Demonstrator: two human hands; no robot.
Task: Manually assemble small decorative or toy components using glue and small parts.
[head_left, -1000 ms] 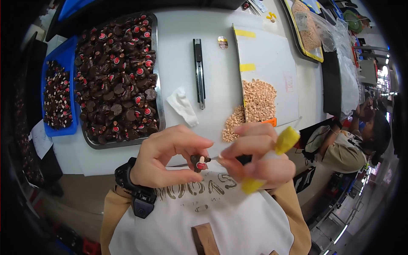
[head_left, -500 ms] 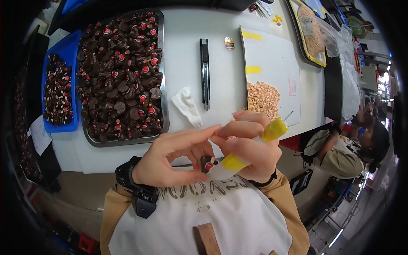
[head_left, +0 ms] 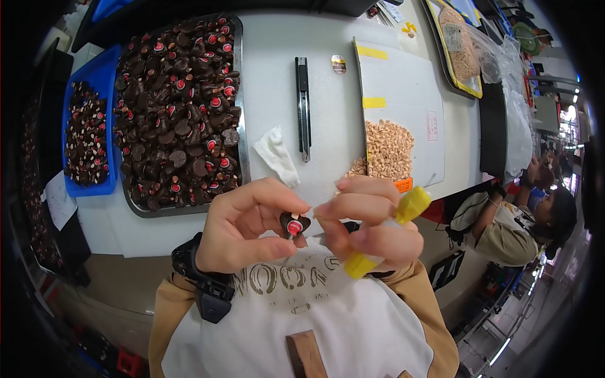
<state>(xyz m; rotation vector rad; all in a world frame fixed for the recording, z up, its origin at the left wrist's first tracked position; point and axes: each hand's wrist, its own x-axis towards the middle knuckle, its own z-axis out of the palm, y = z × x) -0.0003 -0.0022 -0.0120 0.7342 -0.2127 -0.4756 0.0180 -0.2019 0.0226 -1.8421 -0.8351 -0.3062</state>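
Clearly, left fingers (head_left: 275, 193) hold a red-centred brown piece (head_left: 294, 225) between them. At its three o'clock, right fingers (head_left: 365, 206) grip a yellow-taped tube (head_left: 360, 266).

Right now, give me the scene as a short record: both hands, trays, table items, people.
left hand: pinches a small dark piece with a red disc
right hand: holds a white-and-yellow tube; fingertips' contents unclear
left side: metal tray of dark pieces; blue tray beyond
middle: black cutter, white cloth
right side: pale granules on and beside a white board
people: another person, far right
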